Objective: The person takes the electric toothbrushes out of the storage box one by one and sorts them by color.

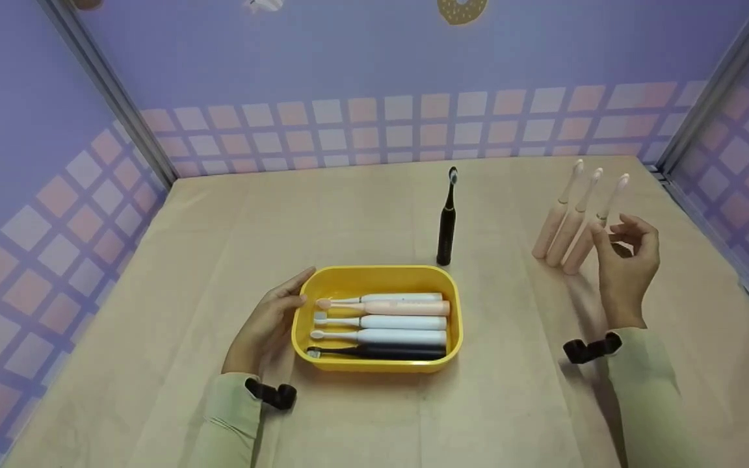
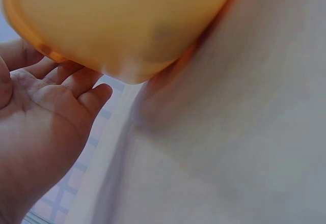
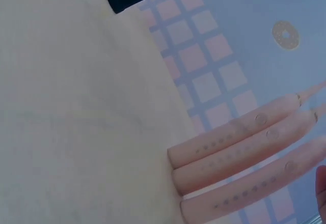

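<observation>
Pinching the yellow box [image 1: 374, 366], the left grip [image 1: 268, 320] likely steadies it. The right grip [image 1: 628, 276] seems empty, parted beside pink toothbrushes [image 1: 566, 237].

wide running room on the worktop [image 1: 413, 422], right along the near side of the yellow tray [image 1: 381, 279]! off its far right corner, a black toothbrush [image 1: 446, 237] stands in the way; then a lane opens, until pink toothbrushes [image 1: 571, 227], well right of the tray, form a fence, right hand [image 1: 628, 266] alongside. left hand [image 1: 274, 312] blocks the tray's left end.
</observation>
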`<state>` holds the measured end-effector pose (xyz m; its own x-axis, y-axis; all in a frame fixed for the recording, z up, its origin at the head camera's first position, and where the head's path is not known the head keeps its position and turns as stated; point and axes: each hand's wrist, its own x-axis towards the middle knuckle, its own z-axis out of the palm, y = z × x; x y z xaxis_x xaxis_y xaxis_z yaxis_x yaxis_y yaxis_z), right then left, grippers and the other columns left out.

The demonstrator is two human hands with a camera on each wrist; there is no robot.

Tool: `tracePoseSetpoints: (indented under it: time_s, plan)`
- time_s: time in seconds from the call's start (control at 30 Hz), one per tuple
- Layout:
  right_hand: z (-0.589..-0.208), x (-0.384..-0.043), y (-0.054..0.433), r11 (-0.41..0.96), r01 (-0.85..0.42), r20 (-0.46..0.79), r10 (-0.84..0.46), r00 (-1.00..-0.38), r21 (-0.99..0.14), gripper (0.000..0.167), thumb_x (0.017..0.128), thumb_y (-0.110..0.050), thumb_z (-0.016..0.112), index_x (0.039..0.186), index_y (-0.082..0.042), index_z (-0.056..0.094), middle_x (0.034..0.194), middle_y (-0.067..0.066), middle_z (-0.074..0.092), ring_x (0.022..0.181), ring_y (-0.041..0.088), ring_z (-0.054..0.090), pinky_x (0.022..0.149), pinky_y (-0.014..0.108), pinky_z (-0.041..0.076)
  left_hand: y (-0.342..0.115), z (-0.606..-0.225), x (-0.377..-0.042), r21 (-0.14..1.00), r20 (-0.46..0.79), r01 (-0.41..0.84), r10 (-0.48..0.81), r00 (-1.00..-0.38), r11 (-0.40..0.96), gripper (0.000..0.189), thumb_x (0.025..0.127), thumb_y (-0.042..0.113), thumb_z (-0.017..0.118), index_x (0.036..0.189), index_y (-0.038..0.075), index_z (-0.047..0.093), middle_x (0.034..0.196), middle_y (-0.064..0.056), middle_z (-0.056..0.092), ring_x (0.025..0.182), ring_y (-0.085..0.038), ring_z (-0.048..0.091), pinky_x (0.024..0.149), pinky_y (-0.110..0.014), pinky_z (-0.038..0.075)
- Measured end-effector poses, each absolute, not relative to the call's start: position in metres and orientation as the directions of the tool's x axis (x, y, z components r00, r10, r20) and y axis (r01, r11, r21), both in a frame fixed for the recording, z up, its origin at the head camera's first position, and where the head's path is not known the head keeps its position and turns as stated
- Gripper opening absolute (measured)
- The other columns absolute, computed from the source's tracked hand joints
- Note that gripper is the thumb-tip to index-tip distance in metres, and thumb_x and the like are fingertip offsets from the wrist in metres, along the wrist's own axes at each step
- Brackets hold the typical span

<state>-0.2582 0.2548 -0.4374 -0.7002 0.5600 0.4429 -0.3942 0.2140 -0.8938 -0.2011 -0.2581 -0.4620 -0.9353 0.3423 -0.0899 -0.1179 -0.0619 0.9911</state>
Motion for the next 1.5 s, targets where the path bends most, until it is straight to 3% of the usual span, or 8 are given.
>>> tracePoseSetpoints:
  time_s: [0.27, 0.53, 0.83, 1.2, 1.5]
  plan:
    - [-0.424, -0.251, 0.242, 0.208, -0.506, 0.526, 0.562, -0.639, -0.837, 0.03, 0.083, -0.008, 0.072, 0.111, -0.007, 0.06, 0.095, -0.006, 0.055, 0.086, 0.008, 0.055, 0.078, 0.019, 0.047, -0.254, -0.458, -0.2, 0.983, -0.144, -0.173, 0.303, -0.942, -0.069, 0.057, 0.098, 0.006, 0.04, 0.153, 0.016, 0.027, 0.16, -0.002, 0.022, 0.144, -0.022, 0.031, 0.111, -0.03, 0.038]
    - [-0.413, -0.243, 0.218, 0.217, -0.61, 0.633, 0.451, -0.629, -0.762, 0.03, 0.084, 0.0, 0.069, 0.112, 0.002, 0.06, 0.099, -0.003, 0.059, 0.09, 0.012, 0.059, 0.082, 0.02, 0.048, -0.254, -0.459, -0.201, 0.981, -0.137, -0.173, 0.322, -0.937, -0.085, 0.058, 0.099, 0.006, 0.038, 0.154, 0.014, 0.023, 0.161, -0.006, 0.02, 0.145, -0.025, 0.029, 0.114, -0.034, 0.034]
    - [-0.403, -0.238, 0.189, 0.225, -0.665, 0.702, 0.233, -0.673, -0.712, 0.037, 0.083, 0.01, 0.065, 0.119, 0.01, 0.056, 0.106, 0.002, 0.061, 0.099, 0.013, 0.059, 0.089, 0.018, 0.051, -0.254, -0.459, -0.201, 0.982, -0.136, -0.171, 0.318, -0.938, -0.085, 0.058, 0.099, 0.006, 0.038, 0.154, 0.013, 0.022, 0.161, -0.005, 0.018, 0.145, -0.024, 0.027, 0.111, -0.03, 0.036]
    - [-0.392, -0.237, 0.159, 0.241, -0.64, 0.658, -0.008, -0.753, -0.73, 0.037, 0.085, 0.0, 0.068, 0.12, 0.008, 0.059, 0.107, 0.014, 0.062, 0.102, 0.012, 0.061, 0.093, 0.021, 0.052, -0.253, -0.457, -0.201, 0.98, -0.138, -0.175, 0.311, -0.94, -0.095, 0.058, 0.098, 0.005, 0.038, 0.154, 0.012, 0.022, 0.161, -0.005, 0.018, 0.145, -0.024, 0.026, 0.117, -0.037, 0.027]
    - [-0.384, -0.237, 0.136, 0.263, -0.599, 0.567, -0.195, -0.801, -0.756, 0.041, 0.085, -0.005, 0.07, 0.124, 0.002, 0.06, 0.111, 0.014, 0.065, 0.105, 0.017, 0.062, 0.094, 0.023, 0.052, -0.254, -0.456, -0.198, 0.981, -0.139, -0.172, 0.303, -0.943, -0.087, 0.058, 0.098, 0.005, 0.038, 0.154, 0.014, 0.023, 0.159, -0.006, 0.023, 0.143, -0.026, 0.032, 0.109, -0.029, 0.041]
